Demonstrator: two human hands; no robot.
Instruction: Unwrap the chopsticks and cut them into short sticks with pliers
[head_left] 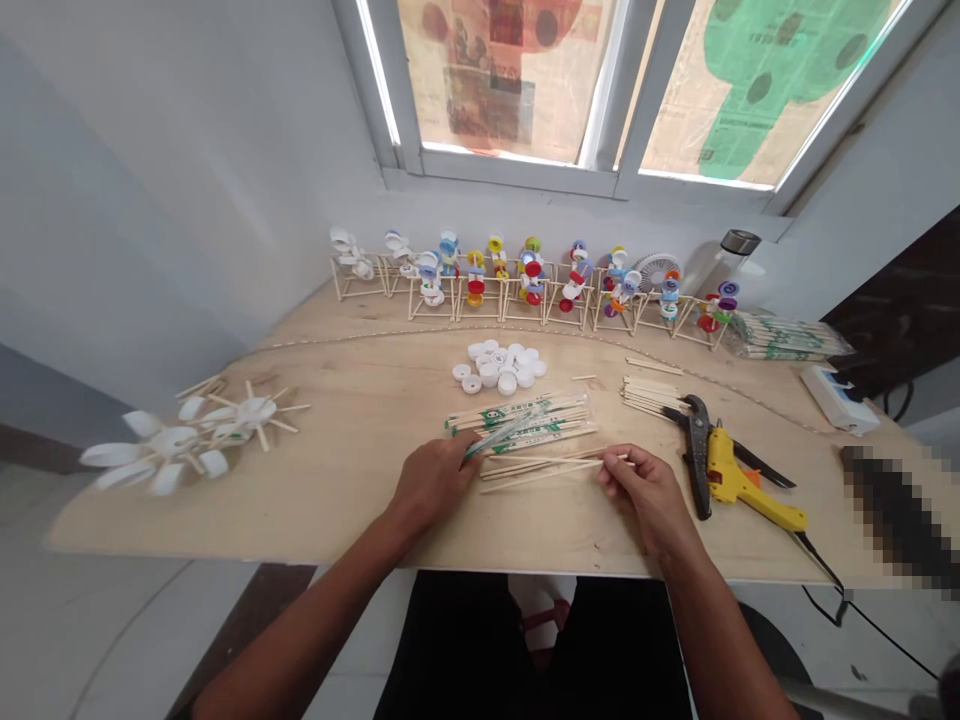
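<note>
You have a bundle of wrapped chopsticks point(525, 422), in green-printed paper sleeves, lying roughly side by side on the desk point(352, 480), with your left grip point(431, 485) over their left end. Just below them, thin loose wooden sticks point(532, 470) fan out at slight angles, crossing one another, and your right grip point(649, 498) pinches them near their right ends.

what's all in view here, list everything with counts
table: 1, pale wood, under everything
cap models: about nine, multicoloured, row along back
cap wheel: 1, white, left end
caps: about twenty, white, pile mid-table
wrapped sticks: 1 bundle, green print, centre
stick stack: 1 bundle, green print, back right
loose sticks: several, pale, front centre
glue gun: 1, yellow, right
pliers: 1, black, beside glue gun
power strip: 1, white, right edge
fan: 1, white, back right
left hand: 1, on wrapped sticks
right hand: 1, pinching loose sticks
</note>
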